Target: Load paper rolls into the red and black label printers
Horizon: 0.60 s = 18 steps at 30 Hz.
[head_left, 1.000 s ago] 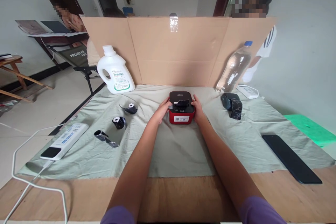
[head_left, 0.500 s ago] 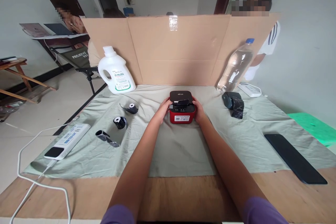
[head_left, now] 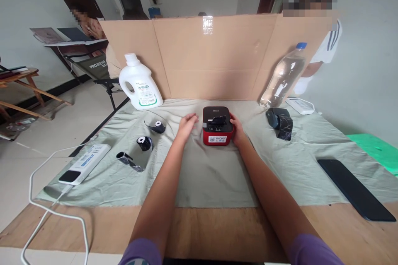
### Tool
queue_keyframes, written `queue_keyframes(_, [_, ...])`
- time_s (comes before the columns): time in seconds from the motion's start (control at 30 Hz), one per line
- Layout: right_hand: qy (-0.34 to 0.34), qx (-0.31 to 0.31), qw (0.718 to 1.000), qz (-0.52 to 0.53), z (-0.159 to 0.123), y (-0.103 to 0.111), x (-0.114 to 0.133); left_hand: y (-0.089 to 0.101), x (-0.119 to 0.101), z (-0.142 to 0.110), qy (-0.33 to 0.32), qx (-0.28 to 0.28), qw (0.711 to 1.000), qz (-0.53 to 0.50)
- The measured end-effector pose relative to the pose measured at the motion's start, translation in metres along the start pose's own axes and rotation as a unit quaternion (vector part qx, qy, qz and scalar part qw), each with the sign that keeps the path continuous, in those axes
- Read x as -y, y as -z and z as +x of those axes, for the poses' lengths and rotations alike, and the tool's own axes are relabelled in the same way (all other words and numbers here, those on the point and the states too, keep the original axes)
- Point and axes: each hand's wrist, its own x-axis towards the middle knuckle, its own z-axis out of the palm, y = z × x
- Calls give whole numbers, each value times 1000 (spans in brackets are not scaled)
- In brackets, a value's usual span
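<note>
A small red and black label printer (head_left: 218, 136) stands on the cloth in the middle, its black lid lying flat. From the slot in its top a short piece of black label strip (head_left: 219, 120) sticks out. My right hand (head_left: 238, 131) grips the printer's right side, thumb by the lid's edge and the other fingers partly hidden. To the left of the printer, apart from it, my left hand (head_left: 187, 126) is open and empty, fingers stretched out. Dark label rolls (head_left: 144, 143) and a curled black marbled strip (head_left: 129, 161) lie further left.
A white jug (head_left: 141, 87) and a clear bottle (head_left: 284, 76) lean by the cardboard screen (head_left: 214, 58). At right are a dark device with marbled strip (head_left: 281, 122) and a black phone (head_left: 356, 190). A white power bank (head_left: 85, 163) with cable lies left. People are beyond the screen.
My left hand has let go of the printer and moved left. The printer's lid, slightly raised before, now lies flat. My right hand stays on the printer's side.
</note>
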Motion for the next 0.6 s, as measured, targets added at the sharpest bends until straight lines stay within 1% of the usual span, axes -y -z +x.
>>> queue_keyframes(0.03, [-2, -3, 1000, 9, 1, 0, -1, 14, -1, 2, -35, -63, 995, 66])
queue_keyframes(0.07, [-3, -5, 1000, 16, 1, 1, -1, 29, -1, 3, -66, -127, 978, 151])
queue_keyframes(0.1, [-4, -6, 1000, 21, 2, 1, -1, 46, -1, 3, -78, -189, 949, 239])
queue_keyframes(0.13, [-4, -6, 1000, 23, 2, 1, -2, 62, 1, 3, -77, -237, 915, 316])
queue_keyframes(0.17, [-4, -4, 1000, 23, 2, 1, -2, 77, 3, 3, -61, -260, 887, 376])
queue_keyframes(0.2, [-2, -1, 1000, 21, 2, 1, -2, 90, 5, 2, -40, -268, 868, 417])
queue_keyframes(0.23, [1, 2, 1000, 17, 2, 1, -2, 100, 8, 2, -16, -264, 856, 444])
queue_keyframes(0.27, [5, 5, 1000, 13, 2, 1, -2, 108, 10, 2, 7, -252, 853, 457])
queue_keyframes(0.33, [11, 8, 1000, 4, 1, 1, -1, 116, 13, 3, 42, -231, 854, 464])
queue_keyframes(0.47, [6, 6, 1000, -4, 0, -1, 1, 114, 8, 5, 70, -209, 860, 460])
queue_keyframes(0.57, [4, 9, 1000, -5, -2, -1, 2, 110, 1, 3, 80, -167, 874, 448])
queue_keyframes(0.6, [4, 10, 1000, -7, -2, -2, 3, 110, 0, 2, 73, -154, 882, 438])
